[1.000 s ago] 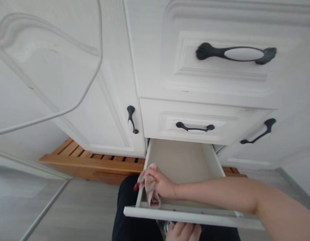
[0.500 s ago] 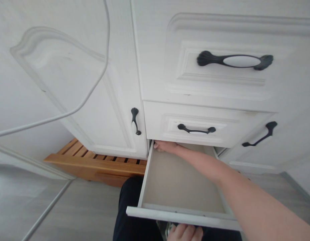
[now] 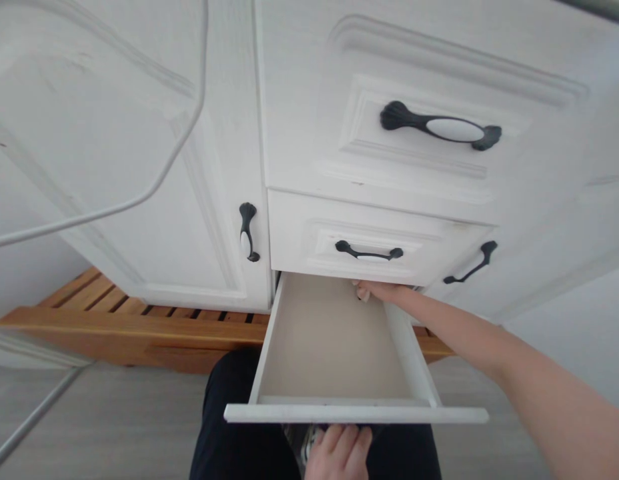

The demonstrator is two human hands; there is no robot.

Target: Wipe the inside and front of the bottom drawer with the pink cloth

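A white drawer (image 3: 412,353) is pulled out at the bottom of the cabinet, and its beige floor shows. My right hand (image 3: 377,291) reaches inside to the back right corner, close under the drawer above. Its fingers are curled; a small pale shape is at the fingertips, and I cannot make out whether it is an object or a finger. Below the drawer's front panel (image 3: 429,415), my left hand (image 3: 339,453) is closed against the outer side, fingers bent. The panel hides whatever handle it grips.
Closed drawers with black-and-white handles (image 3: 369,252) stand above. Cabinet doors (image 3: 214,167) flank them. A slatted wooden bench (image 3: 114,327) lies under the cabinet. A white cable (image 3: 154,183) hangs at the left. My knees (image 3: 239,413) are under the drawer.
My right hand has moved from the drawer's back left corner to its back right. The left hand stays at the drawer's front. The view has shifted and turned slightly.
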